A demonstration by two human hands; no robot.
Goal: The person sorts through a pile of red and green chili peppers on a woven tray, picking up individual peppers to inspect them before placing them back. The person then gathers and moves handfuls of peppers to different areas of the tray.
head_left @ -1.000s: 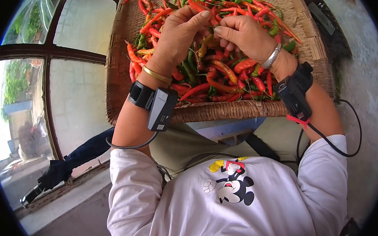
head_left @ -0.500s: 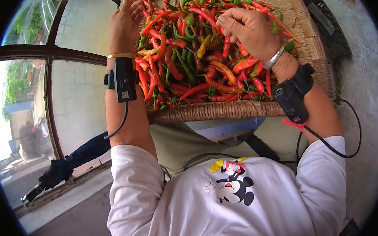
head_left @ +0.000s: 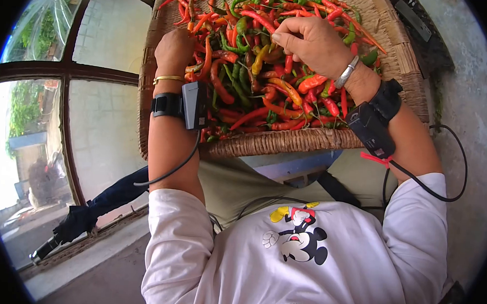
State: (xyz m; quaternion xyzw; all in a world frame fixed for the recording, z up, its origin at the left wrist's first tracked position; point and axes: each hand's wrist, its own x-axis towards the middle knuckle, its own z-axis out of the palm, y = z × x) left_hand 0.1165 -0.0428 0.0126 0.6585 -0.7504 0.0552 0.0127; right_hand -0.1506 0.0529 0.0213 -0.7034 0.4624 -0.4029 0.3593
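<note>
A heap of red, green, yellow and orange chili peppers (head_left: 242, 85) fills a large woven tray (head_left: 289, 138). Over the heap, my right hand (head_left: 314, 42) has thumb and fingers pinched together at one end of a long red chili pepper (head_left: 258, 20), which points away to the upper left. My left hand (head_left: 175, 48) is at the left side of the heap, back of the hand up and fingers curled under in a fist. Whatever those fingers hold, if anything, is hidden beneath the hand.
A window with dark frame bars (head_left: 65, 71) stands close on the left. A folded dark umbrella (head_left: 92, 212) leans along its sill. A black object (head_left: 421, 34) lies beyond the tray's right edge. Cables (head_left: 460, 165) hang from the wrist devices.
My left hand has come from the tray's far left corner toward me and right, turning its back upward. The right hand has shifted slightly left with the red chili pepper.
</note>
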